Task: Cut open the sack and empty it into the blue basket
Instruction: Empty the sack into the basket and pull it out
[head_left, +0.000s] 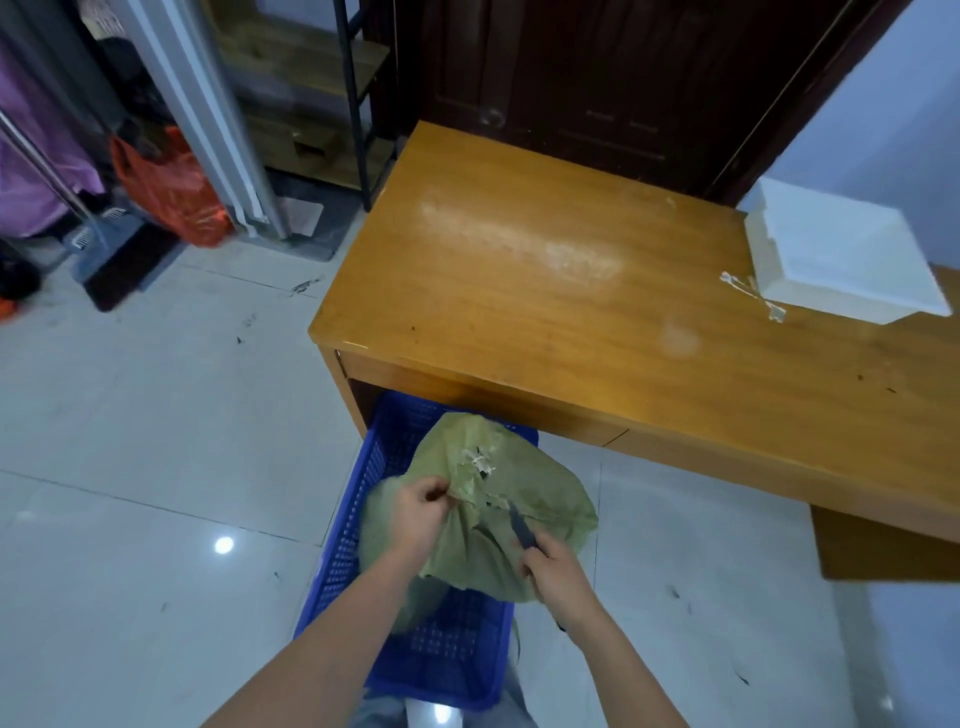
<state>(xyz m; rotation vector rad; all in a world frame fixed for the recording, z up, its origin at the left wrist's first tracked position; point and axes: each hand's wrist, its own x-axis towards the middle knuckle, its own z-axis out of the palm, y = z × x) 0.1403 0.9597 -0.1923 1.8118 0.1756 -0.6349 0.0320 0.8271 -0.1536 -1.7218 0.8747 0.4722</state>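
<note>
My left hand (420, 514) pinched the green sack (511, 506), which sat in the blue basket (387, 447). My right hand (556, 569) gripped a knife (521, 529) against it. No legible writing appeared.

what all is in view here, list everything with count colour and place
sack: 1, pale green, over the blue basket, held by both hands
basket: 1, blue, on the floor, far end under the table edge
knife: 1, dark, in the right hand, tip against the sack
table: 1, orange-brown wood, right of centre
box: 1, white, right end of the table
scraps: a few, whitish, on the table beside the box
plastic bag: 1, orange-red, on the floor far left
door: 1, dark brown, behind the table
left hand: 1, pinching the sack
right hand: 1, gripping the knife
</note>
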